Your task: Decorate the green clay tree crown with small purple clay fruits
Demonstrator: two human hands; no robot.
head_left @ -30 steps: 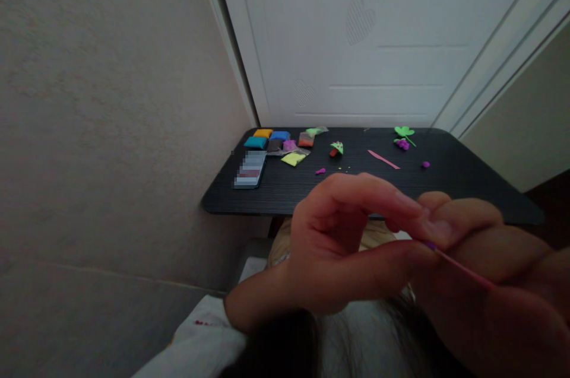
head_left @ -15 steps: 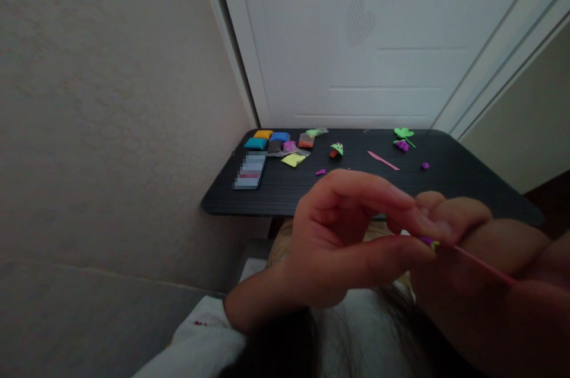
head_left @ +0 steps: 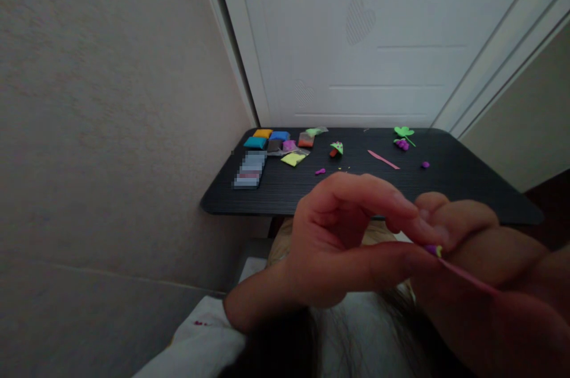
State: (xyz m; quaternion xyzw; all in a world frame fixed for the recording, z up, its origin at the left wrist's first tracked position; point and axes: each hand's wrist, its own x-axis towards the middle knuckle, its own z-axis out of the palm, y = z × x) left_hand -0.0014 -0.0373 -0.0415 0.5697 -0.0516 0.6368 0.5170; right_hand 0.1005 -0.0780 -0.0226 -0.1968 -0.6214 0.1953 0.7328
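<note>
My left hand (head_left: pixel 351 235) pinches a small purple piece of modelling clay (head_left: pixel 431 249) with a bit of yellow at its end, between thumb and fingertips. My right hand (head_left: pixel 494 271), large and close to the camera, is closed on a thin pink clay tool (head_left: pixel 472 280). The tool's tip touches or lies right beside the yellow end; I cannot tell which. Both hands are held above my lap, in front of the table's near edge.
On the dark table (head_left: pixel 356 200) lie several coloured clay packets (head_left: pixel 256 142), a phone (head_left: pixel 250 170), a small mushroom figure (head_left: pixel 337 149), a pink clay knife (head_left: pixel 383 159), a green clover shape (head_left: pixel 404 132), purple clay balls (head_left: pixel 402 145) and another purple lump (head_left: pixel 425 165). A white door (head_left: pixel 356 69) stands behind.
The tool's tip has shifted down and left, closer to the purple piece. The clay piece sits slightly lower and shows more of its yellow end. Both hands keep their grips.
</note>
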